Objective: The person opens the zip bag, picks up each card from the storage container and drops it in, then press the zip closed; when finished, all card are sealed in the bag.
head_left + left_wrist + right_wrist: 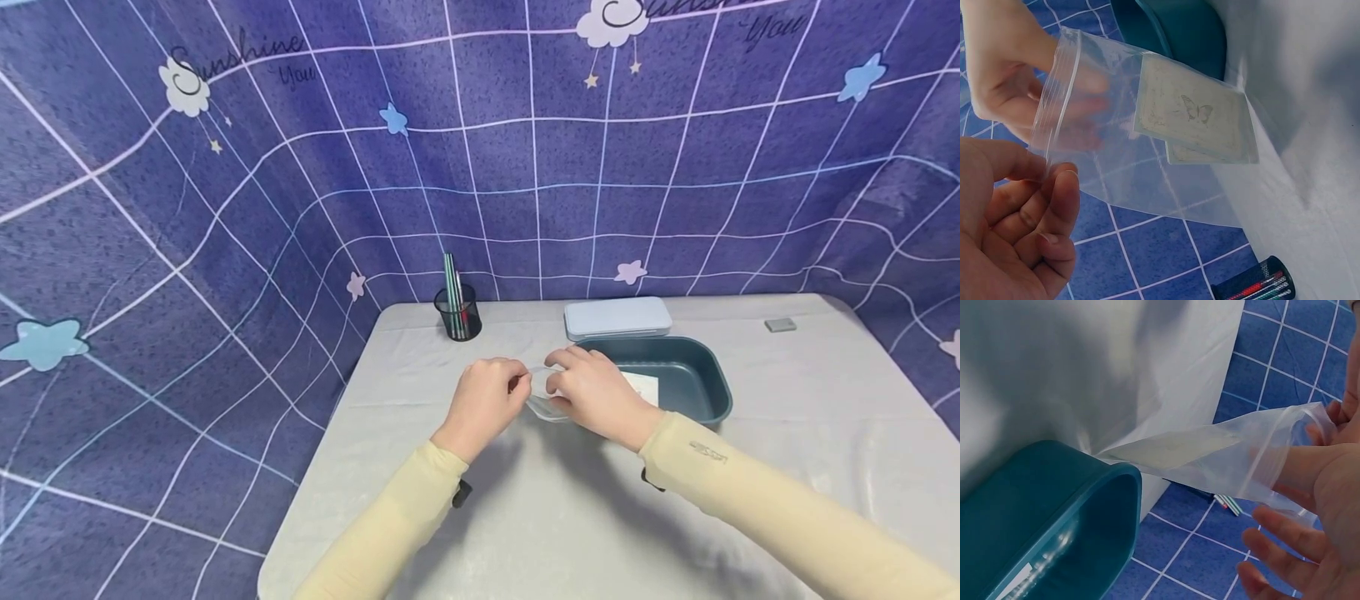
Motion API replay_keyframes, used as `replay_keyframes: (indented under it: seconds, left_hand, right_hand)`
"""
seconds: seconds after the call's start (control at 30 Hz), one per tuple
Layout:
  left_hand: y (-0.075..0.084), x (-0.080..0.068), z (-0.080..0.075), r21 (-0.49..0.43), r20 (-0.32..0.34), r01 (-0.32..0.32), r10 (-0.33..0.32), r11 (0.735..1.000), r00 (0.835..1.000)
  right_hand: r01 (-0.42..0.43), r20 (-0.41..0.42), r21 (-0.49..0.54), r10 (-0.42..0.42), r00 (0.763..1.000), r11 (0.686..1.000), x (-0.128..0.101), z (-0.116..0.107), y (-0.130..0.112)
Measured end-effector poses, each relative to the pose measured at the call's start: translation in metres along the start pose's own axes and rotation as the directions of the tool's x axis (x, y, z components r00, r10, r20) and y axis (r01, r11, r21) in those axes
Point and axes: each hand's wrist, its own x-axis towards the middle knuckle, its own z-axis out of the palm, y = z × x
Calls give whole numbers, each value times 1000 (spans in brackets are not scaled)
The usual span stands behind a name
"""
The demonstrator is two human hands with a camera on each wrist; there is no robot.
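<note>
A clear zip bag (1147,162) hangs between my two hands just above the table, and it holds pale cards (1194,115) printed with a butterfly. My left hand (1047,172) pinches one corner of the bag's mouth between thumb and forefinger. My right hand (1007,69) holds the other side of the mouth, with a finger reaching into the opening of the bag (1210,453). In the head view, the left hand (516,385) and right hand (558,372) meet over the bag (543,406), right beside the teal bin (705,379).
A light blue lid (617,317) lies behind the bin, which holds a white card (643,385). A black mesh pen holder (458,312) stands at the table's back left. A small grey eraser (780,325) lies at the back right. Blue grid cloth surrounds the table.
</note>
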Motion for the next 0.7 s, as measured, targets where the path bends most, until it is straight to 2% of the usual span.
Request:
replay_keyframes:
  seconds: [0.23,0.43,0.57,0.7]
  left_hand:
    - [-1,0,-1,8,-9,1,-1,1000,1000]
    - [-1,0,-2,-3,-23,-7,7,1000,1000]
    - [-1,0,-2,-4,-24,-4,4,1000,1000]
    - [-2,0,-1,-4,-20,0,0,1000,1000]
  right_hand:
    - [34,-76,34,-32,997,999,-7,-15,-1]
    - [64,-167,28,-58,984,998,-10,-34,6]
    - [18,-174,27,-13,985,999,-14,-43,22]
    - [-89,-97,40,92,991,995,-20,-47,46]
